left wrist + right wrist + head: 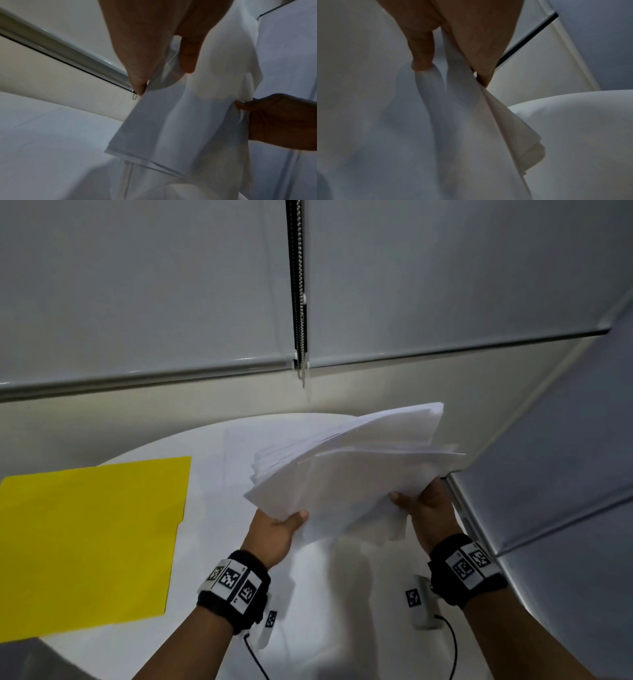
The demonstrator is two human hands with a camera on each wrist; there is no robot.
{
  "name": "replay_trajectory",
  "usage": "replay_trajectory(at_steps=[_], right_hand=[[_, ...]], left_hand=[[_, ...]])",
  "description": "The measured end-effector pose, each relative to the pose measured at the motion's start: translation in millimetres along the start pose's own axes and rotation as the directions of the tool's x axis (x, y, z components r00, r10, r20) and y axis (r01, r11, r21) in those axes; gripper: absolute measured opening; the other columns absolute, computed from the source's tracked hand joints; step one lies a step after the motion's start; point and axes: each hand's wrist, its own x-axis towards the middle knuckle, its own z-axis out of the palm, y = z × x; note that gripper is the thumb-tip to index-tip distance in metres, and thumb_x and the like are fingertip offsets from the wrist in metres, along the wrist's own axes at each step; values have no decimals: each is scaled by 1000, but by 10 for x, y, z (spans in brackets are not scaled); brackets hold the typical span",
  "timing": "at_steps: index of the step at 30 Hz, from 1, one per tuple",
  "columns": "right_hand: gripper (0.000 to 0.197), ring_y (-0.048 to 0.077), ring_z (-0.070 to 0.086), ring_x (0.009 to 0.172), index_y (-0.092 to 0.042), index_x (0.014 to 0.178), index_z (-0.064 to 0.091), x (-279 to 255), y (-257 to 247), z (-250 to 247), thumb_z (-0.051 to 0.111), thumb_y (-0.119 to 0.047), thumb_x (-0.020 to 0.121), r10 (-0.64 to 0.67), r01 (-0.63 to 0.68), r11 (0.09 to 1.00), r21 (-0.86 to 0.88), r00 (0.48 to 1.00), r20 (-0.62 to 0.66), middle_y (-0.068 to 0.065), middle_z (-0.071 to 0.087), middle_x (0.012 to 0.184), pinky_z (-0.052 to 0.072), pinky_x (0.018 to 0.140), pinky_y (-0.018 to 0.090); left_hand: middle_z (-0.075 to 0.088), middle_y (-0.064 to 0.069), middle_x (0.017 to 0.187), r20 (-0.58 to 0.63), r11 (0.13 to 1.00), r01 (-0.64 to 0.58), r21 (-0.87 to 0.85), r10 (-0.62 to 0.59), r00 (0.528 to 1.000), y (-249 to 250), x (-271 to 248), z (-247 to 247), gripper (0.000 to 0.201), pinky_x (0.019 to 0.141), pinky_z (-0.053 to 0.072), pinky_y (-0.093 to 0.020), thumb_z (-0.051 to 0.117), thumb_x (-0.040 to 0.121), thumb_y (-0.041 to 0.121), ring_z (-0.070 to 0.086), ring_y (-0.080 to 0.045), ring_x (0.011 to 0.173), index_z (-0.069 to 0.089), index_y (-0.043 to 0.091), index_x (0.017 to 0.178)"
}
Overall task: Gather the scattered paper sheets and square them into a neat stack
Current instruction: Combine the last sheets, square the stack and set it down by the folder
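Head view: holding paper sheets [346,467] above white table [212,474], left hand [274,534] and right hand [428,508] each pinching near edge. Gathering judged mostly done; edges fanning, so squaring pending. Possibly one sheet lying behind; yellow folder [92,542] lying left.

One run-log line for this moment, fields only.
left hand: grips paper sheets | right hand: grips same sheets | sheets: lifted off table, edges uneven | yellow folder: on table, untouched
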Motion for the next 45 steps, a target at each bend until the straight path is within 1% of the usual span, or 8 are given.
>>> replay_trajectory(at_steps=[5,11,15,19,28,35,40,45], right_hand=[[63,19,62,109,-12,130,49,-38,95,-59,65,16,76,-40,40,999,-5,997,-60,2,66,118,52,89,30],[57,-1,62,94,-41,113,46,-97,185,-26,64,4,84,-3,-5,988,-157,999,-49,-11,61,109,51,82,33],[48,-5,60,90,-41,106,49,-49,115,-19,63,0,86,-54,43,972,-230,998,-44,-13,60,105,50,81,34],[48,-11,58,97,-36,112,48,-47,69,-68,66,-4,82,-154,134,968,-214,985,-81,-25,63,105,48,83,17],[59,1,60,102,-28,123,45,-18,214,-161,70,2,80,50,-32,954,-299,997,55,-10,61,111,51,75,15],[60,21,66,100,-17,118,58,28,332,-143,77,-31,63,116,-111,954,-277,993,3,4,69,108,55,88,50],[68,18,66,102,-18,123,56,109,258,-159,84,-30,63,126,-108,968,-228,990,63,3,68,111,56,86,38],[21,18,68,94,-31,87,68,118,87,-106,79,-17,76,113,-73,947,-313,987,111,-6,72,92,55,80,33]], left_hand=[[70,1,102,-15,997,-77,29,78,997,187,95,54,32,89,51,-32,71,83,3,66,-14,95,63,22,107],[70,-2,105,-111,996,-86,-29,82,990,248,146,231,62,83,53,-33,64,60,9,67,-18,98,60,15,121],[70,1,98,-208,987,-92,-131,63,976,359,148,355,55,79,53,-33,63,67,-5,67,-18,92,61,19,116],[71,-3,93,-244,968,-169,-183,122,962,440,96,369,55,79,54,-37,62,60,-2,68,-24,89,62,14,113],[71,3,97,-194,979,-120,-164,88,977,180,113,345,62,79,54,-33,61,54,0,67,-18,92,59,23,111],[71,2,94,-245,995,-37,-88,14,969,14,158,430,55,75,53,-32,62,56,8,67,-22,93,61,22,109],[65,7,101,-248,993,-60,-104,33,968,18,161,459,64,70,45,-20,63,73,-12,62,-9,91,49,29,120],[69,4,99,-254,993,-42,-107,14,967,49,176,471,54,77,51,-30,65,67,5,66,-20,98,59,22,118]])
